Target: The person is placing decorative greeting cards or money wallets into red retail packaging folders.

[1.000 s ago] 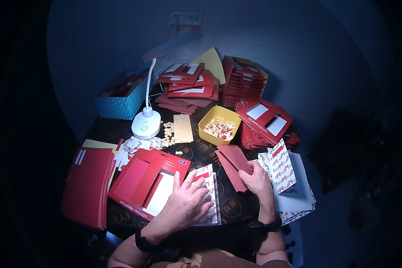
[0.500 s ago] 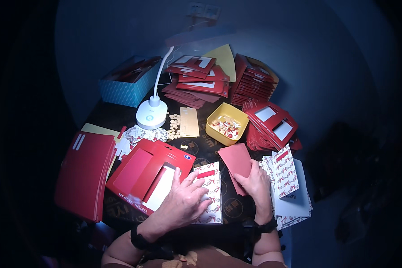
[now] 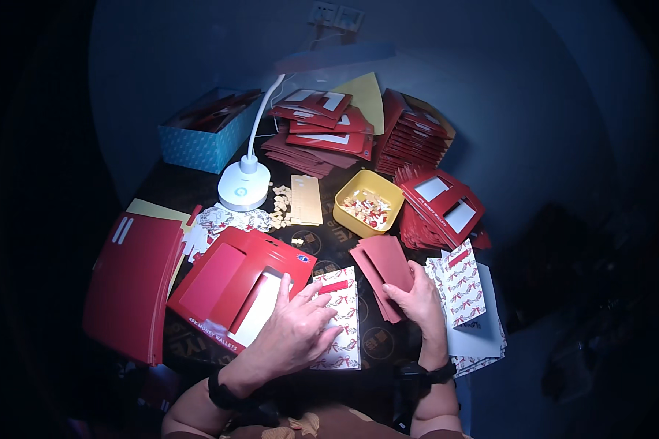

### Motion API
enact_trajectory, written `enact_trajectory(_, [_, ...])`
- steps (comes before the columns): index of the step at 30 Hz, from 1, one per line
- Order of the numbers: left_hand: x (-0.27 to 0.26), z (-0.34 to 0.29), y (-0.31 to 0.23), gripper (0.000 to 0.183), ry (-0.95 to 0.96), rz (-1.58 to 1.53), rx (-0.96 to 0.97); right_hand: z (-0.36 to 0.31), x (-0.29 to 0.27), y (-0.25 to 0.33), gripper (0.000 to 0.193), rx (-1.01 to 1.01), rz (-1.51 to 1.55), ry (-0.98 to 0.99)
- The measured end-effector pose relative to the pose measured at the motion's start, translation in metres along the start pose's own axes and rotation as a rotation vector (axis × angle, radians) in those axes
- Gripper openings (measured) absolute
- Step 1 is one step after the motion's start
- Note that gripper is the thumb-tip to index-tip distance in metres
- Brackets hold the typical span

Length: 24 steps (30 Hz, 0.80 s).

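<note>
The left hand (image 3: 298,331) is spread wide, its fingers over a white paper card with red and grey pictures (image 3: 344,322) and the edge of a big red cardboard sleeve with two cut-out windows (image 3: 252,269); I can't tell if it presses down. The right hand (image 3: 419,296) holds a small bunch of flat, dull red paper envelopes (image 3: 379,267), with its thumb on top. Just right of the right hand are more white paper cards with the same pictures (image 3: 467,289), one standing up at a slant. Well to the left of the left hand is a stack of flat, shiny red cards (image 3: 133,285). Past the hands, between them, are little tan bits (image 3: 280,208), a flat tan card (image 3: 307,200) and a yellow square bowl (image 3: 362,225) with red, white and tan bits inside. Beyond the right hand is a heap of red windowed sleeves (image 3: 433,203). Farther off, past the left hand, stand a white lamp (image 3: 243,186) and a blue box (image 3: 198,150). The job looks partway along: the heaped sleeves seem done, the sleeve by the left hand seems unfinished, and plenty of loose cards and envelopes seem left.
</note>
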State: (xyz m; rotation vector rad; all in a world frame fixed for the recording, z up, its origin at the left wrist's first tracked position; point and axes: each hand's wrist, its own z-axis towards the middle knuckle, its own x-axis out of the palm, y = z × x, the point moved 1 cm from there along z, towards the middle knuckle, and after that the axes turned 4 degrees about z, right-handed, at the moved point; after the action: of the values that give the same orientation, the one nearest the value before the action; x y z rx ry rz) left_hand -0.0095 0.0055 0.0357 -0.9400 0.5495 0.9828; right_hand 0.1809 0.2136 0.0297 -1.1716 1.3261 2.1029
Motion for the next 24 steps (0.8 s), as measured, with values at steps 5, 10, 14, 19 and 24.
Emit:
enact_trajectory(5, [0.003,0.006,-0.005,0.027,-0.02,-0.006,0.038,-0.001,-0.008,-0.027,0.078,0.058,0.422,0.036])
enact_trajectory(10, [0.003,0.012,-0.006,0.03,-0.122,-0.086,0.024,-0.028,-0.038,0.01,0.086,0.022,0.73,0.129])
enact_trajectory(14, [-0.002,0.026,-0.027,0.034,-0.217,-0.649,-0.192,-0.055,-0.032,0.046,0.088,-0.328,0.462,0.19])
enact_trajectory(19, [-0.004,0.023,-0.03,0.025,-0.427,-0.975,-0.424,-0.059,-0.036,0.079,0.091,-0.652,0.278,0.097])
enact_trajectory(24, [-0.012,0.011,-0.004,0.021,-0.524,-1.052,-0.469,-0.023,0.003,0.017,0.062,-0.306,0.013,-0.168])
